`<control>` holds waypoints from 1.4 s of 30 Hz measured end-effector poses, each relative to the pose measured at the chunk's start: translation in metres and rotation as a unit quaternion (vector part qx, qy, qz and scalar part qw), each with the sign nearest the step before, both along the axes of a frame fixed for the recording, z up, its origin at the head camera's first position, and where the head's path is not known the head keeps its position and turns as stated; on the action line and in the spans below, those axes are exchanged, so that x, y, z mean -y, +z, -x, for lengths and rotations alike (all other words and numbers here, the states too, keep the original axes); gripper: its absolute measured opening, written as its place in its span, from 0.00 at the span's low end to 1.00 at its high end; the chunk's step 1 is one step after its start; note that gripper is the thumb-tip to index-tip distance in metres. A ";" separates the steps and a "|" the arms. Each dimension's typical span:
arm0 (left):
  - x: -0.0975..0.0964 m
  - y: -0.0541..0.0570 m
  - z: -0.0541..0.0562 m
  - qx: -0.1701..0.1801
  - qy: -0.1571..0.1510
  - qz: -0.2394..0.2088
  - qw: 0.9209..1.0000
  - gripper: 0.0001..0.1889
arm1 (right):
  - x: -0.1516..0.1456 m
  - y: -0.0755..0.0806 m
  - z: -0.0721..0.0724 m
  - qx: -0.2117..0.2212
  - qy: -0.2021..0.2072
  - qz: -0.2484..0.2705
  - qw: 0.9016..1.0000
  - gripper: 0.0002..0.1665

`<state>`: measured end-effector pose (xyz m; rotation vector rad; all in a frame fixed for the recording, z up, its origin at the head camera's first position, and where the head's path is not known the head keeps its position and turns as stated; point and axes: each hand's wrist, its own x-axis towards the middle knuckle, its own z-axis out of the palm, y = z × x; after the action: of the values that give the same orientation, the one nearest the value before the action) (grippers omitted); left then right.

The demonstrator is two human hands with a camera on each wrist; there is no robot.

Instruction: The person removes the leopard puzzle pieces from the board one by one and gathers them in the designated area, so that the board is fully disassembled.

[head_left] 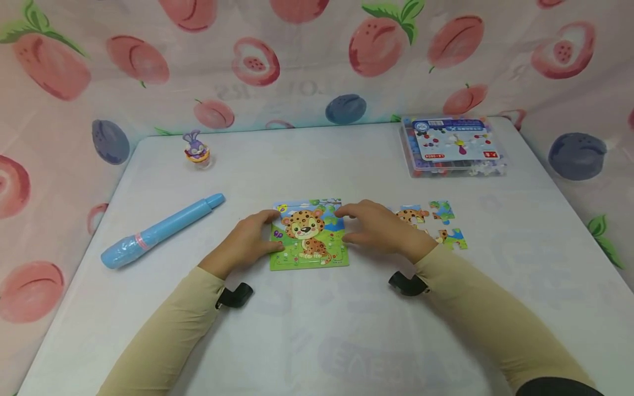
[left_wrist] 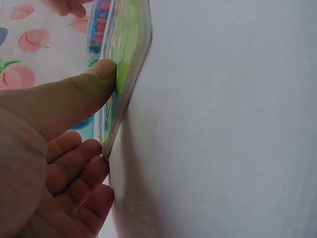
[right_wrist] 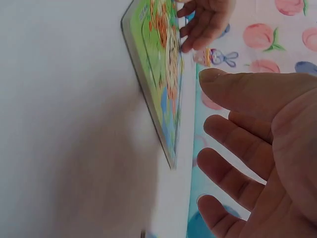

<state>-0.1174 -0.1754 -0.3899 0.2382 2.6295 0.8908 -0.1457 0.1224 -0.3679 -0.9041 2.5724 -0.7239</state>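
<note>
A leopard jigsaw puzzle [head_left: 312,242] in a flat board lies in the middle of the white table, its picture showing face up. At its left side rests my left hand [head_left: 247,236]; in the left wrist view the straight thumb [left_wrist: 103,69] touches the board's face, and the loosely bent fingers lie by its edge. My right hand [head_left: 378,228] hovers by the right side with fingers spread. From the right wrist view, those fingers [right_wrist: 230,173] stand apart from the board and hold nothing. Loose puzzle pieces [head_left: 442,210] lie right of it, partly hidden by the right hand.
A blue tube-shaped object [head_left: 168,225] lies at the left. Behind it stands a small purple rabbit figure [head_left: 197,149]. At the back right sits a clear plastic box [head_left: 453,147] of colourful parts. A fruit-print cloth [head_left: 297,104] hangs behind the table.
</note>
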 end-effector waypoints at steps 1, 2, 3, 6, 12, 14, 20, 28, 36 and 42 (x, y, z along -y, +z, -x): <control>0.000 0.000 0.000 0.001 0.001 0.000 1.000 0.41 | 0.004 0.000 0.000 0.000 0.005 -0.001 1.000 0.31; 0.000 0.000 0.000 0.003 0.001 0.000 1.000 0.42 | 0.008 0.000 0.001 -0.001 0.008 -0.004 1.000 0.30; 0.000 0.000 0.000 0.004 0.002 0.000 1.000 0.42 | 0.013 -0.001 0.001 0.000 0.011 -0.008 1.000 0.30; 0.001 0.001 0.000 0.005 0.003 -0.001 1.000 0.42 | 0.025 -0.002 0.003 0.010 0.015 -0.020 1.000 0.31; 0.001 0.000 0.001 0.003 -0.002 -0.002 1.000 0.42 | 0.045 -0.008 0.008 0.020 0.028 -0.024 0.999 0.33; 0.001 0.000 0.002 0.005 -0.002 -0.003 1.000 0.42 | 0.050 -0.010 0.009 0.018 0.033 -0.028 0.999 0.33; 0.000 0.001 0.002 0.002 -0.007 0.001 1.000 0.42 | 0.064 -0.013 0.010 0.022 0.045 -0.038 0.998 0.34; 0.000 0.001 0.002 -0.004 -0.010 0.001 1.000 0.41 | 0.077 -0.013 0.012 0.030 0.061 -0.045 0.997 0.36; 0.000 0.002 0.002 -0.001 -0.009 0.003 1.000 0.41 | 0.083 -0.015 0.012 0.046 0.061 -0.031 0.997 0.35; 0.001 0.002 0.001 0.002 -0.008 0.005 1.000 0.41 | 0.085 -0.017 0.012 0.062 0.045 -0.011 0.997 0.33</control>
<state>-0.1188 -0.1760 -0.3874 0.2545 2.6236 0.8717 -0.1580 0.0377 -0.3854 -0.9299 2.4102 -0.7011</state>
